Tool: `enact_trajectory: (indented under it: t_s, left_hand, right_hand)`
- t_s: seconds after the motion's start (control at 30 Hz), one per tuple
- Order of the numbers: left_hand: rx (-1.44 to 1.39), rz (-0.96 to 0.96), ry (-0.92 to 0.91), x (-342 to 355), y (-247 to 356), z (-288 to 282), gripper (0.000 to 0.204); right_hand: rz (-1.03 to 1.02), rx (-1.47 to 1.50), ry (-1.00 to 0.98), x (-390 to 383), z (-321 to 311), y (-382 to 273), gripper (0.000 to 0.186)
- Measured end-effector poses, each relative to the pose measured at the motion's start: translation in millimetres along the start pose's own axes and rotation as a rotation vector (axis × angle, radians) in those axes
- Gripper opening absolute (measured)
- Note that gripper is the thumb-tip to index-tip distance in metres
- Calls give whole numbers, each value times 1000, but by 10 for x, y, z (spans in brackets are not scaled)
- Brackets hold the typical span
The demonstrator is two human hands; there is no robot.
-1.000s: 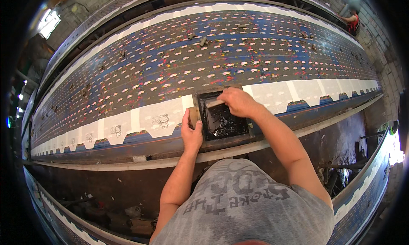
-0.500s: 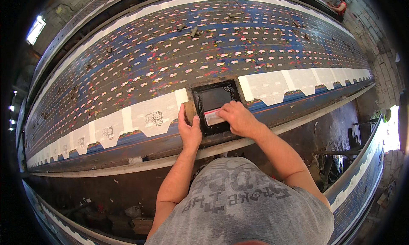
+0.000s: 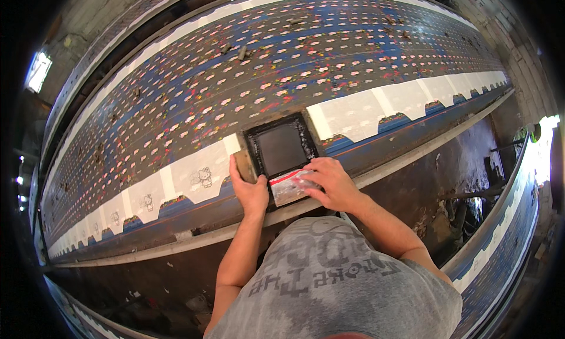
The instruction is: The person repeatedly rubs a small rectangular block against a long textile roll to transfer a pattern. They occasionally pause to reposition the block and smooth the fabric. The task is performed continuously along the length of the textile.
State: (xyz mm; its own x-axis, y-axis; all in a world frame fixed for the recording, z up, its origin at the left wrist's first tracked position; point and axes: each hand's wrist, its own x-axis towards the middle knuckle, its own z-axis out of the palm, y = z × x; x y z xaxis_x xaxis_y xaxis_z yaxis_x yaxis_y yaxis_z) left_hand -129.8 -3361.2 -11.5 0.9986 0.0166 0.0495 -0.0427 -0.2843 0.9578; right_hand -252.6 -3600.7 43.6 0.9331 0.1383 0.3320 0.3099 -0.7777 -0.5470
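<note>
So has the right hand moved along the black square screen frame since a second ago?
Yes: the right hand moved from the frame's far edge to its near edge.

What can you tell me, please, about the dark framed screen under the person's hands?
The printing screen is a small square with a black, paint-smeared frame around a grey mesh panel. It lies flat on the long blue patterned table, in the row of white cloth pieces. The left hand steadies its left edge. The right hand presses a pale, red-edged squeegee at its near edge.
</note>
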Motion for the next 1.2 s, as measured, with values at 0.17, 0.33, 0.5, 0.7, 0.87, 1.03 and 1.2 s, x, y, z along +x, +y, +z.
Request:
enact_trajectory:
  t_s: [0.17, 0.33, 0.5, 0.7, 0.87, 1.03, 1.2]
  left_hand:
    - [10, 99, 49, -157, 223, 346, 107]
    - [-36, 103, 25, -354, 512, 1206, 106]
    - [-50, 78, 26, -561, 709, 2078, 104]
    - [-104, -8, 13, -701, 815, 2545, 107]
    - [-121, -55, 34, -711, 831, 2660, 107]
    - [-115, -50, 23, -710, 805, 2695, 108]
    - [-94, -24, 24, -703, 760, 2707, 109]
  right_hand:
    - [368, 332, 350, -365, -151, 444, 36]
    - [371, 423, 382, -739, -659, 1067, 33]
    - [335, 368, 349, -1128, -1265, 1654, 33]
    - [143, 209, 235, -1286, -1757, 1983, 37]
    - [-132, 23, -46, -1132, -1886, 1899, 48]
    - [-212, -111, -196, -866, -1749, 1877, 47]
    - [-292, -169, -328, -578, -1822, 2008, 37]
